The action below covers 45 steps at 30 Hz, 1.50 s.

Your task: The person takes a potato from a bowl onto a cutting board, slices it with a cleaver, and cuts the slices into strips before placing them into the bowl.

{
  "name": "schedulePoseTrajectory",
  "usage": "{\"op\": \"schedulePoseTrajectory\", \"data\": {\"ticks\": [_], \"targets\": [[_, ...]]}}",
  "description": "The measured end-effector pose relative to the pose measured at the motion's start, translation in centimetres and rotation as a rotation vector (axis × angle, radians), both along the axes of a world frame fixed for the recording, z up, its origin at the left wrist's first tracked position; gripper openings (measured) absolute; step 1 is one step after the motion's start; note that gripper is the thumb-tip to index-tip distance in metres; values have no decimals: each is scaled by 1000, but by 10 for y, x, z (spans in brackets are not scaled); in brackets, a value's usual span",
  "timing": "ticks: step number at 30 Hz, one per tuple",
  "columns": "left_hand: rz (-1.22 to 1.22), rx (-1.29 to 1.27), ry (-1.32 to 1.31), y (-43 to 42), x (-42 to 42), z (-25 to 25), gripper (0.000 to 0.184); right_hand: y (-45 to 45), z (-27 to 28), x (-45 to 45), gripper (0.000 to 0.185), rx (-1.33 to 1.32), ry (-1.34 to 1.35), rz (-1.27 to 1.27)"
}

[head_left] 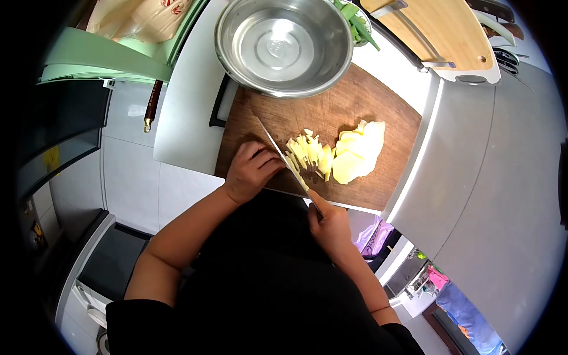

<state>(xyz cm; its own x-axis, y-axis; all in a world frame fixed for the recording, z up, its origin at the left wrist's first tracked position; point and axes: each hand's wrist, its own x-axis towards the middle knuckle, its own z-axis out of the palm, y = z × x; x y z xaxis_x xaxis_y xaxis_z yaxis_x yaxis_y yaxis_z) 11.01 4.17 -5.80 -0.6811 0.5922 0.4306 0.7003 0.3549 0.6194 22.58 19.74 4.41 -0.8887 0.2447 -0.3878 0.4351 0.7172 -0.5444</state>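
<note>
My right hand (331, 228) is wrapped round the handle of a knife (278, 150), whose blade points up and left over the wooden cutting board (393, 112). Beside the blade, on its left, my left hand (252, 171) rests on the board with its fingers bent; what lies under the fingertips is hidden. Thin pale yellow strips (306, 151) lie just right of the blade. Farther right is an overlapping pile of pale yellow slices (358, 152).
A large steel bowl (283, 44) overlaps the board's far edge. Behind it stands a dish of green pieces (358, 23). Upright cutting boards (441, 35) and knives (497, 26) are at the upper right. A green drawer (112, 62) juts out at the upper left.
</note>
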Motion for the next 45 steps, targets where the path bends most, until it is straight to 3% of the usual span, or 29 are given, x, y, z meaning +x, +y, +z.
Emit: {"op": "schedulePoseTrajectory", "data": {"ticks": [7, 21, 23, 24, 26, 27, 30, 33, 35, 36, 38, 39, 41, 45], "targets": [[-21, 22, -23, 0, 1, -3, 14, 4, -6, -11, 32, -95, -16, -41], [4, 25, -46, 7, -3, 8, 19, 19, 11, 14, 31, -21, 1, -108], [-20, -18, -32, 7, -3, 9, 21, 21, 13, 16, 8, -5, 81, -190], [-25, -16, -28, 7, -3, 8, 21, 23, 13, 18, 8, -3, 86, -194], [-32, 119, -124, 6, -6, 5, 21, 28, 13, 23, 19, 168, 143, -126], [-45, 123, -113, 4, -8, 9, 21, 33, 13, 26, 33, 202, 127, -94], [95, 459, 70, -12, -15, 50, 16, 41, 25, 24, 42, 345, 134, 66], [-66, 401, 52, -24, -31, 106, 23, 51, 31, 19, 51, 451, 199, 247], [-629, 158, -336, -6, -42, 128, 36, 58, 29, 12, 51, 466, 307, 419], [-824, 3, -375, 2, -39, 126, 50, 59, 28, 9, 51, 465, 317, 413], [-931, -131, -378, 16, -23, 113, 59, 60, 27, 4, 45, 503, 317, 532], [-933, -136, -374, 23, -16, 108, 59, 60, 25, 3, 40, 556, 344, 569], [-646, -334, -231, 35, -5, 97, 64, 59, 23, 2, 42, 553, 336, 584], [-666, -468, -260, 50, -6, 66, 56, 58, 30, 2, 45, 599, 368, 665]]}}
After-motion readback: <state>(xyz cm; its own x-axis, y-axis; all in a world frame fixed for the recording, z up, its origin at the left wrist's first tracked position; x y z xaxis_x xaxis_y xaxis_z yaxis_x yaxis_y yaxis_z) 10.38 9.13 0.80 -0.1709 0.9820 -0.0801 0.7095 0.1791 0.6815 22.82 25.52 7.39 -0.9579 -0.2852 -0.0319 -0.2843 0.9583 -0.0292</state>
